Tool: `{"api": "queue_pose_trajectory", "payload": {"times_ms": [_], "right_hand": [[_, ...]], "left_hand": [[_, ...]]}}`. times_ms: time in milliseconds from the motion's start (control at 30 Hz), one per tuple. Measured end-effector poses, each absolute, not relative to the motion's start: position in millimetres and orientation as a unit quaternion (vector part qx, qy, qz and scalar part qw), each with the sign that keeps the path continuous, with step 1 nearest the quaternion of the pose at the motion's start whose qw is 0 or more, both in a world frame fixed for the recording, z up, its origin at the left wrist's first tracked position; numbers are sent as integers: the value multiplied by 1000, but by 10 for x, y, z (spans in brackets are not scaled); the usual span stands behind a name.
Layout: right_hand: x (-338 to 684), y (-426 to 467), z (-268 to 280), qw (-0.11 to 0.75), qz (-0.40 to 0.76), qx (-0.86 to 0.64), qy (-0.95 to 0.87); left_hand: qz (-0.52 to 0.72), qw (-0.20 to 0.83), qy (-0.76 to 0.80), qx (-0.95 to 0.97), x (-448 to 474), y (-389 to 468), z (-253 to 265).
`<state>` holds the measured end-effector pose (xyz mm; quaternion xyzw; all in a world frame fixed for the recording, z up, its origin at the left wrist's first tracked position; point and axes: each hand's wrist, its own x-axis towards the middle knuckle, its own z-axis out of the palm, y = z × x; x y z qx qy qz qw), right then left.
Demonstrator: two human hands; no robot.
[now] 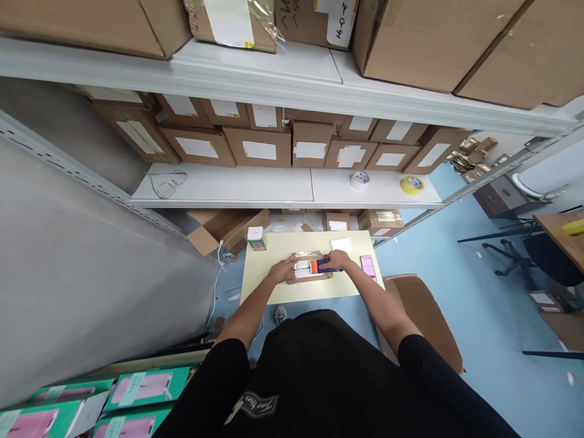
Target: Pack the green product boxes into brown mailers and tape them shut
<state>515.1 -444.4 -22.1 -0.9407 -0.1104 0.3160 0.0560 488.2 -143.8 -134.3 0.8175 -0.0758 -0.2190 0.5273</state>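
Note:
A small cardboard box (pixel 302 280) with a white label and shiny clear tape lies on the pale yellow table (pixel 278 295). My left hand (pixel 283 269) grips its left end, thumb and fingers around the edge. Over the box's right half, my right hand (pixel 336 260) is closed around a blue-handled tool with an orange head (pixel 314 266). That orange end points left and sits over the label; its exact kind is too small to make out. My right palm hides part of the blue handle.
On the table are a small white-and-green box (pixel 257 239), a white paper (pixel 341 244) and a pink-screened phone (pixel 367 266). Shelves ahead hold several labelled cartons (pixel 260 147) and two tape rolls (pixel 359 179). An open carton (pixel 422 316) stands at right.

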Motion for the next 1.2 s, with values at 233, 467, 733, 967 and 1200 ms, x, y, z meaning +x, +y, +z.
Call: {"api": "queue_pose_trajectory", "payload": {"times_ms": [233, 467, 733, 967, 1200], "right_hand": [[5220, -4952, -219, 39, 313, -943, -107], [5204, -5795, -71, 13, 310, -950, -46], [5135, -5474, -359, -7, 314, -948, 54], [4792, -4692, -988, 52, 296, -950, 78], [4444, -5161, -1264, 86, 253, -943, 199]], "left_hand": [[-248, 522, -76, 812, 4885, -1470, -1263], [-245, 516, -65, 818, 4863, -1511, -1209], [-230, 520, -64, 820, 4890, -1556, -1174], [-234, 561, -24, 794, 4891, -1557, -1238], [-245, 483, -50, 839, 4923, -1529, -1399]]}}
